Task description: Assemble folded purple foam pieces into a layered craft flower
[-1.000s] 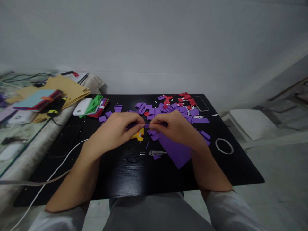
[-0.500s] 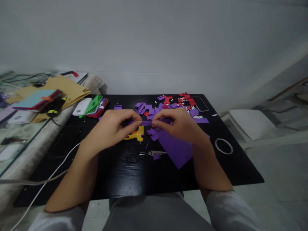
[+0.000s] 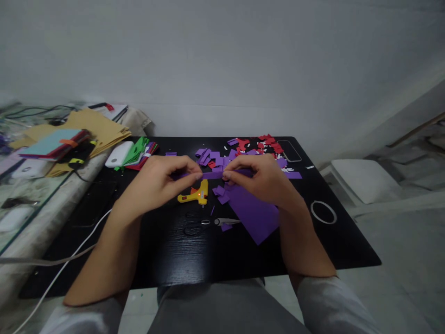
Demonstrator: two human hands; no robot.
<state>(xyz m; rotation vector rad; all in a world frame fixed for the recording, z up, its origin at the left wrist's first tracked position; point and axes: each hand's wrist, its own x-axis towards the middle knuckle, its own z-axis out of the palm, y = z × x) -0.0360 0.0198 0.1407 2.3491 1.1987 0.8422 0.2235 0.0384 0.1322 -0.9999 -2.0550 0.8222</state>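
A narrow purple paper strip (image 3: 212, 176) is stretched between my two hands above the black table. My left hand (image 3: 170, 178) pinches its left part between thumb and fingers. With a like pinch, my right hand (image 3: 252, 175) grips it further right; the strip's ends are partly hidden by the hands. Just below my left hand lies a yellow glue gun (image 3: 198, 194) with a small orange light. Scissors (image 3: 212, 223) rest nearer me. A large purple sheet (image 3: 252, 213) lies under and in front of my right hand, with small purple pieces (image 3: 221, 194) at its left.
Red paper scraps (image 3: 271, 143) and purple ones pile at the back of the table (image 3: 174, 264). A white ring (image 3: 323, 212) lies on the right. Green and red folded papers (image 3: 139, 152) sit at back left. A white cable (image 3: 73, 255) crosses the left edge. A white stool (image 3: 365, 180) stands right.
My hands have moved slightly apart, so a longer stretch of the purple strip shows between them. The left hand has shifted a little left, uncovering more of the glue gun.
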